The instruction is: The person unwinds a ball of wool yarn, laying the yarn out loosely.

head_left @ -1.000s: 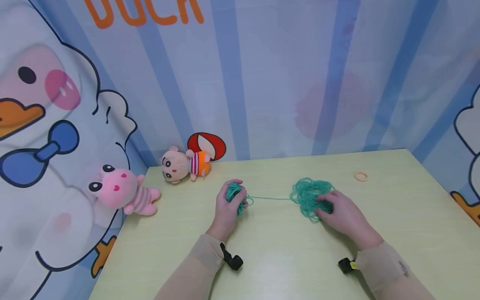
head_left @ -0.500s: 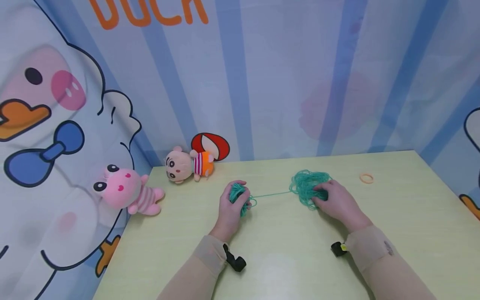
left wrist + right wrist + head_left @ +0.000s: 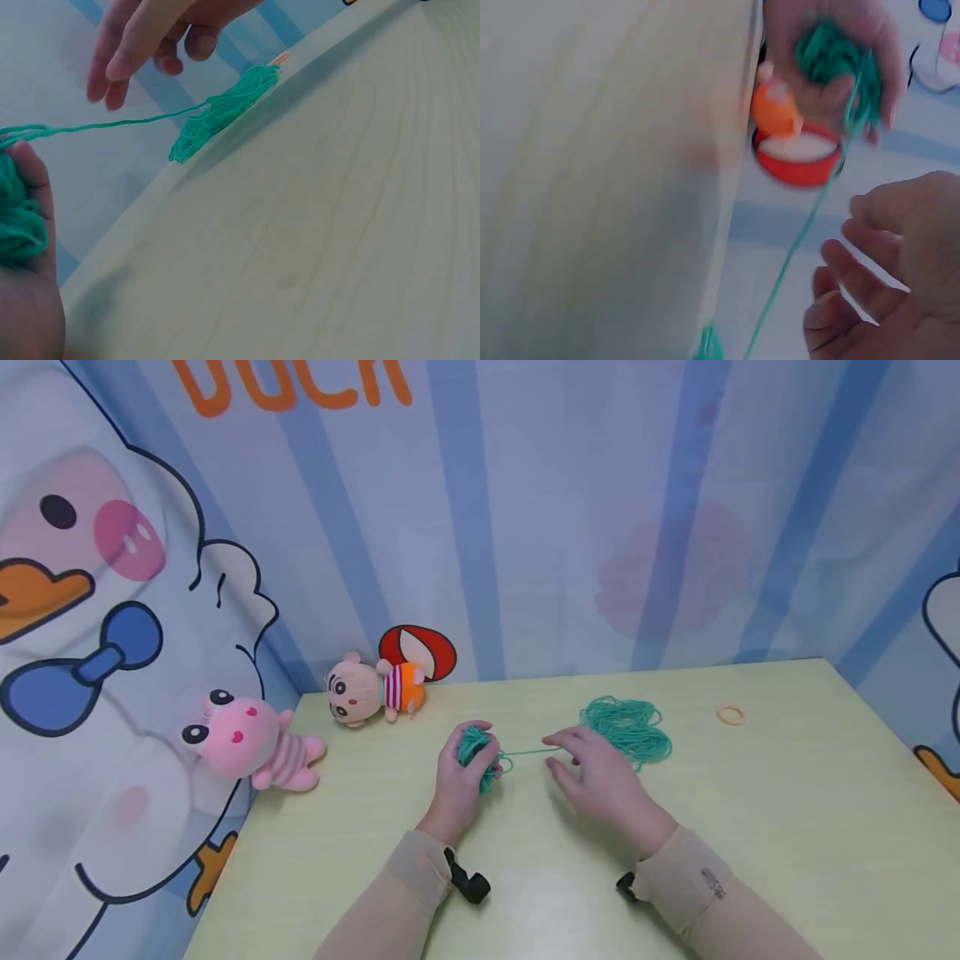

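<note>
Head view: on a pale bench (image 3: 555,910), the left hand (image 3: 456,789) curls fingers and thumb round a small bundle of green yarn (image 3: 474,745). A single strand (image 3: 528,752) runs rightward toward a looser green skein (image 3: 633,727) lying on the bench. The right hand (image 3: 606,783) is in front of the skein, thumb and forefinger apart. A tan ring (image 3: 730,715) lies to the skein's right; two plush toys (image 3: 240,739) are at left.

Left wrist view: the strand stretches nearly straight between bundle and skein; the right fingers, loosely bent and spread, appear above it.

Right wrist view, blurred: the strand passes beside the right fingers, which pinch nothing visible. Handling it well probably calls for a steady left grip, light right-hand guidance and gentle tension, lest the skein's loops snag.
</note>
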{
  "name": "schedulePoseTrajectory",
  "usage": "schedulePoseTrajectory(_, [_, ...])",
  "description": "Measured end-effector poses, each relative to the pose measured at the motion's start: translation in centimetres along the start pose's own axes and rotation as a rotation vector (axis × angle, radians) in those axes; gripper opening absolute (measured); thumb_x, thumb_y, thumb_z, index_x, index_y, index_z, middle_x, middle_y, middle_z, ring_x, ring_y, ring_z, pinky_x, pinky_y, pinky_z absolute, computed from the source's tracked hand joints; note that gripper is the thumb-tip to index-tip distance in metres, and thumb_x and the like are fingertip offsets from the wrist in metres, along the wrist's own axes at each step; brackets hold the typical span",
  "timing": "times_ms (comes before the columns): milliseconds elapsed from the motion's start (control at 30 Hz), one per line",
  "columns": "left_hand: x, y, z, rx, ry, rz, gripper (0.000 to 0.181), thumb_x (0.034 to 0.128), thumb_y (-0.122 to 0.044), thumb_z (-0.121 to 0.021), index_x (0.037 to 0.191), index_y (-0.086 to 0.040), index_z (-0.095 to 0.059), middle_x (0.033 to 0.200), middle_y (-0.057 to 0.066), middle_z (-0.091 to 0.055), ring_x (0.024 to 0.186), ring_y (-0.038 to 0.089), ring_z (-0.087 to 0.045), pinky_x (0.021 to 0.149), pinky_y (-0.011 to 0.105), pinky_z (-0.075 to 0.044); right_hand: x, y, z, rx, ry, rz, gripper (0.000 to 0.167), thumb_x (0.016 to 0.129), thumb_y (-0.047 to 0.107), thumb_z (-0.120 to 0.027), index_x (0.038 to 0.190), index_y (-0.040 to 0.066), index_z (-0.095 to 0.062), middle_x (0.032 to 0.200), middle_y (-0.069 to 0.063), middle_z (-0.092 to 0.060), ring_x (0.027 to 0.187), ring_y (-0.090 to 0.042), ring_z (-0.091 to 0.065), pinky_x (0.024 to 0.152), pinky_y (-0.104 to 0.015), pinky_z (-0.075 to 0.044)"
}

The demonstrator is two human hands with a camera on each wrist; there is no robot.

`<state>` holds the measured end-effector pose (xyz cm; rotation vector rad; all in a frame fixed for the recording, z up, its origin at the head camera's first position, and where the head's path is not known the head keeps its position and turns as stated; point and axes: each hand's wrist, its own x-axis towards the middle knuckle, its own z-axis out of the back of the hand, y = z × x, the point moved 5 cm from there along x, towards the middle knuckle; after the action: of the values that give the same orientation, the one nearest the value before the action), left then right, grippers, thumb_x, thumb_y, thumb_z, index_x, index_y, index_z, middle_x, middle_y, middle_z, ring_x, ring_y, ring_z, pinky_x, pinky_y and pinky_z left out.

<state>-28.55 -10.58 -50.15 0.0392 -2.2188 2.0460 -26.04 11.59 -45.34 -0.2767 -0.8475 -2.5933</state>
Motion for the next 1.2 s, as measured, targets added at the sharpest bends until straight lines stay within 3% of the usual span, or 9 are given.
schedulePoseTrajectory(100, [0.0,0.0,-0.1,-0.010,0.002,-0.005,0.041,0.1092,-0.025,-0.069,0.144,-0.007,-0.057,0.124,0.015,-0.066,0.087,0.019,-0.068,0.080,0.025,-0.064,0.6,1.8,-1.9,-0.014,0.054,0.026,0.037,0.109,0.026,-0.070,0.143,0.011,-0.071,0.141,-0.012,-0.073,0.119,-0.034,-0.074,0.101,-0.052,-0.063])
schedulePoseTrajectory(233, [0.0,0.3,-0.2,-0.044,0.008,-0.005,0.040,0.1093,-0.020,-0.069,0.144,-0.004,-0.056,0.124,0.019,-0.065,0.084,0.017,-0.068,0.077,0.024,-0.064,1.3,2.9,-2.9,-0.048,0.044,0.038,0.030,0.109,0.025,-0.070,0.135,0.012,-0.077,0.129,-0.010,-0.078,0.121,-0.034,-0.072,0.104,-0.052,-0.061])
schedulePoseTrajectory(467, [0.2,0.2,-0.3,-0.048,0.014,-0.005,0.044,0.1092,-0.021,-0.069,0.145,-0.001,-0.054,0.121,0.014,-0.065,0.084,0.017,-0.066,0.076,0.024,-0.063,1.0,2.5,-1.9,-0.008,-0.035,0.016,0.016,0.107,0.025,-0.073,0.114,0.016,-0.084,0.111,-0.002,-0.081,0.096,-0.023,-0.071,0.083,-0.042,-0.062])
schedulePoseTrajectory(600, [0.1,0.0,-0.2,-0.035,0.003,-0.002,0.040,0.1095,-0.022,-0.068,0.144,-0.005,-0.056,0.124,0.016,-0.065,0.084,0.019,-0.065,0.077,0.024,-0.063,0.1,0.7,-0.2,0.021,-0.107,-0.013,0.015,0.107,0.023,-0.073,0.113,0.015,-0.084,0.110,-0.002,-0.081,0.093,-0.023,-0.070,0.082,-0.041,-0.060])
schedulePoseTrajectory(700, [0.1,0.0,0.0,-0.054,-0.008,0.001,0.035,0.1092,-0.020,-0.068,0.141,-0.010,-0.059,0.119,0.010,-0.065,0.083,0.019,-0.065,0.076,0.025,-0.062,-0.8,-1.3,1.3,0.028,-0.155,-0.047,0.016,0.108,0.022,-0.072,0.115,0.012,-0.083,0.112,-0.005,-0.081,0.094,-0.027,-0.071,0.082,-0.045,-0.061])
schedulePoseTrajectory(833, [0.2,0.1,0.0,-0.078,-0.008,-0.005,0.038,0.1094,-0.017,-0.067,0.144,-0.005,-0.056,0.114,0.003,-0.064,0.082,0.019,-0.063,0.073,0.025,-0.061,-2.3,-4.0,3.4,0.028,-0.192,-0.112,0.019,0.108,0.020,-0.071,0.118,0.008,-0.081,0.114,-0.011,-0.080,0.095,-0.030,-0.072,0.082,-0.049,-0.061])
schedulePoseTrajectory(933, [0.2,0.1,0.0,-0.079,-0.004,-0.009,0.043,0.1095,-0.018,-0.067,0.146,-0.002,-0.053,0.114,0.003,-0.065,0.083,0.019,-0.062,0.072,0.024,-0.060,-3.3,-5.8,4.7,0.031,-0.203,-0.172,0.020,0.108,0.020,-0.069,0.119,0.006,-0.080,0.113,-0.013,-0.079,0.092,-0.029,-0.069,0.078,-0.044,-0.058])
schedulePoseTrajectory(1200, [0.3,0.3,0.2,-0.106,-0.011,-0.006,0.035,0.1087,-0.021,-0.069,0.140,-0.011,-0.058,0.113,0.004,-0.064,0.080,0.018,-0.061,0.070,0.023,-0.058,-5.0,-9.4,6.8,0.022,-0.184,-0.321,0.033,0.111,0.029,-0.063,0.127,0.003,-0.077,0.120,-0.018,-0.077,0.084,-0.023,-0.063,0.070,-0.034,-0.049])
